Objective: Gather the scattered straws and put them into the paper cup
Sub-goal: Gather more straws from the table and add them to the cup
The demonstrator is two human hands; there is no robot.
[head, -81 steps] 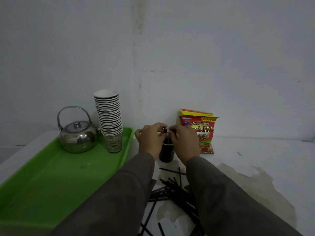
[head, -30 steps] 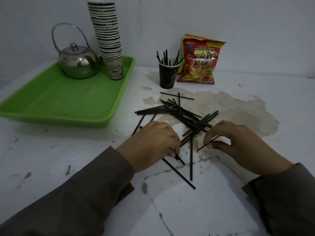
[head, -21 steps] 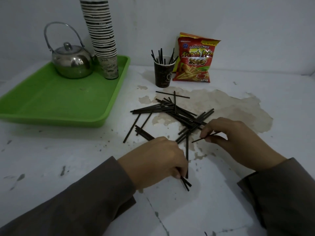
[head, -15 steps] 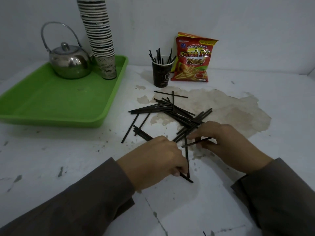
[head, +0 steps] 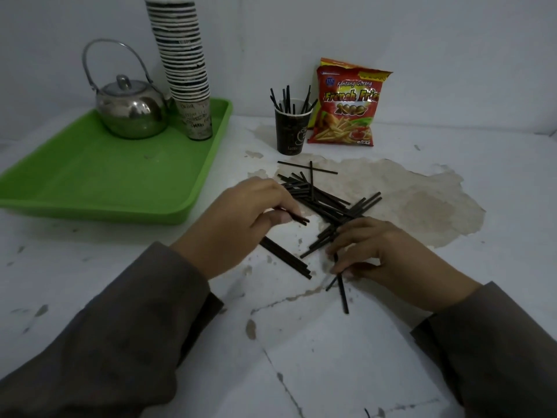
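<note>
You are partway through, and nearer the start than the end. The paper cup (head: 291,132) stands toward the far edge of the tabletop (head: 331,357), just beside the snack bag (head: 346,107) and apart from the green tray's (head: 99,188) right rim. About seven or eight straws already stand in it, leaning out past the rim. That much is done.

Most of the work is left. The main pile of scattered straws (head: 325,200) lies crisscrossed near the middle of the tabletop, between the cup and your hands, partly over the stained patch. A small aligned bunch (head: 286,257) lies on its own nearer you, between your two wrists.

Your left hand (head: 238,227) has its fingers curled, thumb and fingertips pinching a few straws whose ends stick out toward the pile. Your right hand (head: 388,260) is curled down at the near edge of the pile, fingers closed round at least one straw (head: 342,288) that points back toward you; it may hold a second, but the view is too dim to say.

Both hands are loaded only lightly, so several more gathers and trips to the cup look necessary. The kettle (head: 129,113) and stacked cups (head: 187,70) sit at the tray's far end, out of your way.
</note>
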